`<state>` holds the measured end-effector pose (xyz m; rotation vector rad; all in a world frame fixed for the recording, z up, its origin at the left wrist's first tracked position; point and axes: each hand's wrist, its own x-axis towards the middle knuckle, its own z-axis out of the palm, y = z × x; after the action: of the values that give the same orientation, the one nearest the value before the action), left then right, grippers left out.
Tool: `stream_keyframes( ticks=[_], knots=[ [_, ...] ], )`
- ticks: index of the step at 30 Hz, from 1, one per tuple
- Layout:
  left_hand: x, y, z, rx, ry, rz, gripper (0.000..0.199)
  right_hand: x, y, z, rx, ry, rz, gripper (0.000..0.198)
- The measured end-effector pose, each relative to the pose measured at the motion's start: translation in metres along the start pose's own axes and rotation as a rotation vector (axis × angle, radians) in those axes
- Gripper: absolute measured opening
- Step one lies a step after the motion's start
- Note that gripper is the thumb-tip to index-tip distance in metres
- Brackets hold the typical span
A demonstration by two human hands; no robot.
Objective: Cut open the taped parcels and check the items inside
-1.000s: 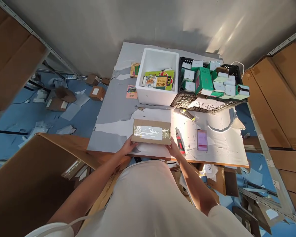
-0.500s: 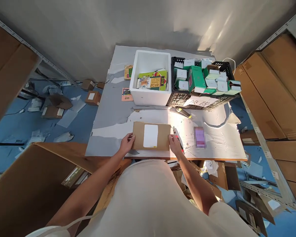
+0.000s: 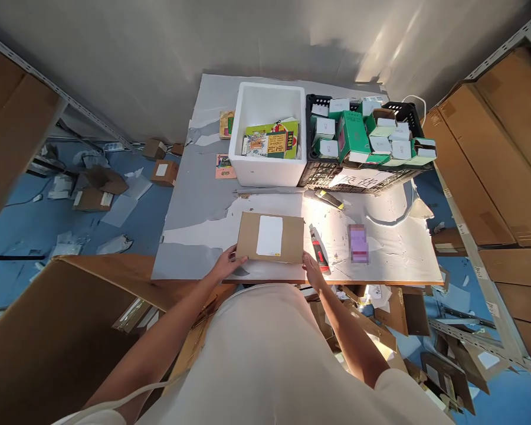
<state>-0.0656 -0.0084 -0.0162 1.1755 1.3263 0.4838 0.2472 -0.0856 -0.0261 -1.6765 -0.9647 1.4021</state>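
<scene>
A flat brown cardboard package [image 3: 248, 236] with a white label [image 3: 269, 235] is held between my two hands near the table's front edge. My left hand [image 3: 227, 263] grips its lower left corner, fingers partly under it. At the lower right corner, my right hand [image 3: 310, 268] has its fingers closed on the edge. Just right of the package lies a red and black utility knife [image 3: 319, 251], close to my right hand but not touched by it. Further right is a blurred purple item [image 3: 359, 243].
A white foam box [image 3: 268, 174] with booklets stands at the back beside a black crate [image 3: 323, 177] of green and white boxes. A yellow and black cutter [image 3: 330, 199] lies before the crate. A large open carton [image 3: 62, 330] stands left; stacked cartons [image 3: 473, 171] stand right.
Both hands have slid down to the package's lower corners. The package has tilted and shifted slightly away and left, and more of the red and black knife now shows.
</scene>
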Motion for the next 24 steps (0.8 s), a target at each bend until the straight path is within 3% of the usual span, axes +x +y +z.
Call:
stream_keyframes(
  ticks=[3, 9, 13, 19, 24],
  knots=[
    [0.001, -0.011, -0.001, 0.031, 0.000, -0.005, 0.087, -0.002, 0.008, -0.003, 0.013, -0.044, -0.011, 0.048],
    [0.013, -0.019, 0.001, 0.075, 0.028, 0.031, 0.075, 0.008, 0.011, -0.001, -0.112, -0.116, -0.054, 0.069],
    [0.013, -0.015, 0.002, 0.060, 0.043, 0.037, 0.069, 0.011, -0.004, 0.001, -0.072, -0.105, -0.086, 0.057],
    [-0.006, 0.019, -0.004, 0.254, 0.213, 0.096, 0.053, 0.015, -0.044, -0.013, -0.272, -0.089, -0.190, 0.027],
    [-0.003, 0.057, -0.001, 0.558, 0.310, -0.045, 0.057, 0.034, -0.064, -0.011, -0.536, -0.037, -0.187, 0.044]
  ],
)
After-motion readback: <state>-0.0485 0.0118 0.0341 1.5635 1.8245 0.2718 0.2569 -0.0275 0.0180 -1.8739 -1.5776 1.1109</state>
